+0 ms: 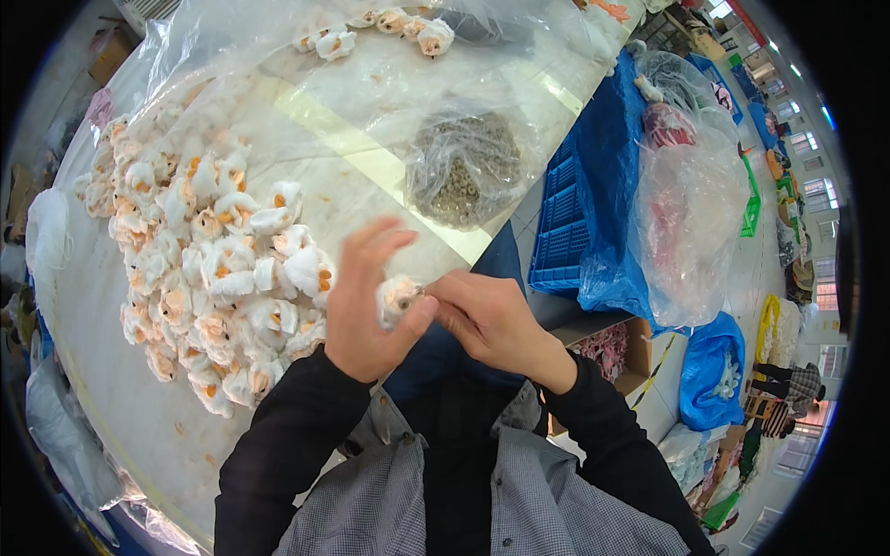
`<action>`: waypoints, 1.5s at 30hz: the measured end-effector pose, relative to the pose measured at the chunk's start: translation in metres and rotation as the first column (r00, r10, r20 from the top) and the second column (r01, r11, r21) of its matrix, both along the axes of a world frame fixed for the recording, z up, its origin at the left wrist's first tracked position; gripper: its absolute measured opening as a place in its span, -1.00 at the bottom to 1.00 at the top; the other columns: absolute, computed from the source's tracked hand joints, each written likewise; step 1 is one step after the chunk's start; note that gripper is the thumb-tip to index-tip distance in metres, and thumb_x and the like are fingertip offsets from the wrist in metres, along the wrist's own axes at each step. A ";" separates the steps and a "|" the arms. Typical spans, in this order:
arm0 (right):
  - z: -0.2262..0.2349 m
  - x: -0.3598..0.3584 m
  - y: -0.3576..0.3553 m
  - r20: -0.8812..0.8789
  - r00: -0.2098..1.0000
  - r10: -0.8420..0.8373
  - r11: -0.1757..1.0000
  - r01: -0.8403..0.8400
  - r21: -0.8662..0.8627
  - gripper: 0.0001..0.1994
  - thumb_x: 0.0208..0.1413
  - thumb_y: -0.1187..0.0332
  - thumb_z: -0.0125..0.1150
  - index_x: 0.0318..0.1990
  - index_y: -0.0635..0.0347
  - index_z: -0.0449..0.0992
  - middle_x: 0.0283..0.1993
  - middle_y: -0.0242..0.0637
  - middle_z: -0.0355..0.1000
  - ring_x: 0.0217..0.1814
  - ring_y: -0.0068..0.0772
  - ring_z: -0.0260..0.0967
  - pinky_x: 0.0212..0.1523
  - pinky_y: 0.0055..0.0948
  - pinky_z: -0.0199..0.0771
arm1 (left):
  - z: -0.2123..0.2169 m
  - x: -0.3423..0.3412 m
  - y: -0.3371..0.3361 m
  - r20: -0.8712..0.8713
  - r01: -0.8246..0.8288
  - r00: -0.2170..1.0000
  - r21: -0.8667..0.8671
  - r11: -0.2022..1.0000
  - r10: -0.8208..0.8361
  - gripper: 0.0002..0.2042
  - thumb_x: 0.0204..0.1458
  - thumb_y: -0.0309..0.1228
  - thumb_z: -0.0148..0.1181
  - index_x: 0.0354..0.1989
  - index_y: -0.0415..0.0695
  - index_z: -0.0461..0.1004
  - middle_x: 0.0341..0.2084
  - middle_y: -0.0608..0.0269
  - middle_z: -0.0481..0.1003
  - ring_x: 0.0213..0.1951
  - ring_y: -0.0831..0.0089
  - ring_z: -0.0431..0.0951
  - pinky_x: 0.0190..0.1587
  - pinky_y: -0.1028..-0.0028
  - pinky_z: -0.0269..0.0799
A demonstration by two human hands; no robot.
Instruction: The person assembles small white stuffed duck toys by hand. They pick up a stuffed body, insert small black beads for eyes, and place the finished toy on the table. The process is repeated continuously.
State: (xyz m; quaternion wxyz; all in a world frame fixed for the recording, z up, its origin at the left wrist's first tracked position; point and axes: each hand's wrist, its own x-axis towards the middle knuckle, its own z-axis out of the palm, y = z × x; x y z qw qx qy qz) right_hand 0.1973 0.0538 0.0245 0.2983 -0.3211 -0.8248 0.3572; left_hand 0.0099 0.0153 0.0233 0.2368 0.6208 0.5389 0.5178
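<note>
Between the thumb and palm of my left hand [366, 306] sits a small fluffy white plush piece [397, 295] with a dark spot on it. The upper fingers of that hand are raised and blurred by motion. Close against the piece's right side, my right hand [496, 320] has its thumb and fingertips pinched together. Whatever those fingertips hold is hidden or too small to make out. Left of my hands, a big heap of similar white plush pieces [222, 269] with orange and peach parts covers the pale table [352, 204].
A clear plastic bag of small greyish-brown parts [468, 171] lies near the table's right edge. More plush pieces [408, 28] lie at the far side under clear sheeting. Right of the table stand blue crates [561, 222], a clear bag with pink contents [686, 204] and a cardboard box [635, 357].
</note>
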 end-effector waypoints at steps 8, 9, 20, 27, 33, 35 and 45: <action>0.007 0.014 0.004 -0.079 0.996 0.044 0.944 -0.068 -0.323 -0.90 0.36 0.42 0.21 -0.10 0.22 0.59 -0.47 -0.25 0.48 -0.50 -0.43 0.46 -0.43 -0.50 0.42 | -0.010 -0.011 -0.007 0.144 0.339 0.939 -0.234 0.911 -0.312 -0.81 0.23 -0.34 0.32 -0.27 -0.24 0.61 -0.42 0.10 0.59 -0.41 0.21 0.62 -0.33 0.38 0.49; 0.004 0.015 0.005 -0.074 0.996 0.044 0.954 -0.064 -0.293 -0.90 0.36 0.42 0.21 -0.11 0.22 0.60 -0.47 -0.25 0.48 -0.50 -0.43 0.46 -0.43 -0.50 0.42 | -0.010 -0.011 -0.007 0.142 0.340 0.939 -0.232 0.911 -0.314 -0.83 0.22 -0.36 0.32 -0.27 -0.24 0.61 -0.42 0.10 0.59 -0.41 0.21 0.62 -0.33 0.38 0.49; 0.012 0.005 0.005 0.069 0.997 -0.026 0.993 0.018 0.115 -0.94 0.20 0.41 0.33 -0.22 0.17 0.62 -0.37 -0.22 0.54 -0.38 -0.10 0.55 -0.39 -0.27 0.50 | -0.014 -0.004 -0.014 0.087 0.162 0.985 -0.155 0.975 -0.150 -0.90 0.03 -0.57 0.30 -0.27 -0.25 0.62 -0.44 0.11 0.57 -0.43 0.21 0.61 -0.36 0.38 0.47; 0.000 0.010 0.076 0.041 0.939 -0.342 0.839 0.285 0.462 -0.95 0.11 0.43 0.41 -0.29 0.16 0.67 -0.41 -0.27 0.52 -0.41 -0.20 0.49 -0.40 -0.31 0.46 | -0.018 -0.006 -0.013 0.119 0.037 0.993 -0.094 0.995 -0.026 -0.91 0.06 -0.58 0.27 -0.27 -0.30 0.61 -0.49 0.13 0.53 -0.45 0.33 0.55 -0.35 0.45 0.41; -0.015 0.004 0.105 0.225 0.885 -0.408 0.768 0.200 0.608 -0.94 0.08 0.38 0.42 -0.31 0.09 0.65 -0.33 -0.35 0.51 -0.18 -0.18 0.47 -0.15 -0.21 0.43 | -0.020 -0.006 -0.011 0.143 0.012 0.990 -0.100 0.995 0.002 -0.90 0.13 -0.55 0.24 -0.24 -0.32 0.60 -0.49 0.20 0.51 -0.45 0.46 0.51 -0.34 0.48 0.38; -0.018 0.002 0.107 0.276 0.868 -0.413 0.772 0.172 0.612 -0.92 0.07 0.36 0.41 -0.32 0.08 0.63 -0.31 -0.35 0.49 -0.14 -0.18 0.44 -0.11 -0.19 0.40 | -0.021 -0.006 -0.010 0.162 0.006 0.987 -0.120 0.993 0.014 -0.90 0.13 -0.56 0.24 -0.22 -0.32 0.61 -0.46 0.17 0.55 -0.43 0.42 0.55 -0.30 0.48 0.42; -0.018 0.003 0.109 0.252 0.914 -0.317 0.856 0.162 0.490 -0.90 0.06 0.41 0.37 -0.30 0.12 0.55 -0.29 -0.29 0.49 -0.12 -0.13 0.43 -0.09 -0.17 0.42 | -0.025 -0.006 -0.007 0.249 0.059 0.968 -0.130 0.990 -0.025 -0.87 0.20 -0.53 0.20 -0.16 -0.31 0.60 -0.24 0.09 0.62 -0.22 0.35 0.61 -0.08 0.44 0.48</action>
